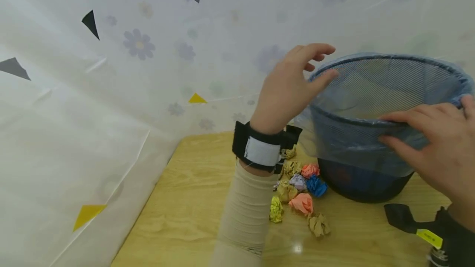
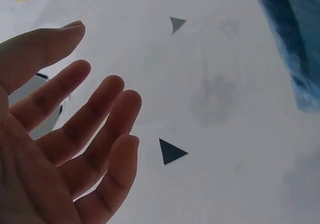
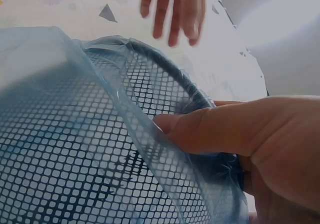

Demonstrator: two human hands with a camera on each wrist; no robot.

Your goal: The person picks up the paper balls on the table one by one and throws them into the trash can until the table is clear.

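A dark mesh wastebasket (image 1: 375, 90) lined with a thin blue plastic bag (image 1: 334, 143) stands tilted on the wooden table at right. My right hand (image 1: 426, 120) grips its near rim, fingers across the outside and thumb over the edge. In the right wrist view the thumb (image 3: 225, 129) presses the bag (image 3: 115, 98) against the mesh (image 3: 75, 169). My left hand (image 1: 319, 63) hovers at the basket's left rim with fingers spread and holds nothing. Its bare palm and fingers (image 2: 75, 124) fill the left wrist view, and the hand (image 3: 175, 8) shows beyond the far rim in the right wrist view.
Several crumpled paper balls (image 1: 300, 188) in yellow, orange, blue and tan lie on the table (image 1: 193, 201) just left of the basket's base. A translucent flowered plastic sheet (image 1: 111, 94) with triangle markers hangs behind and to the left.
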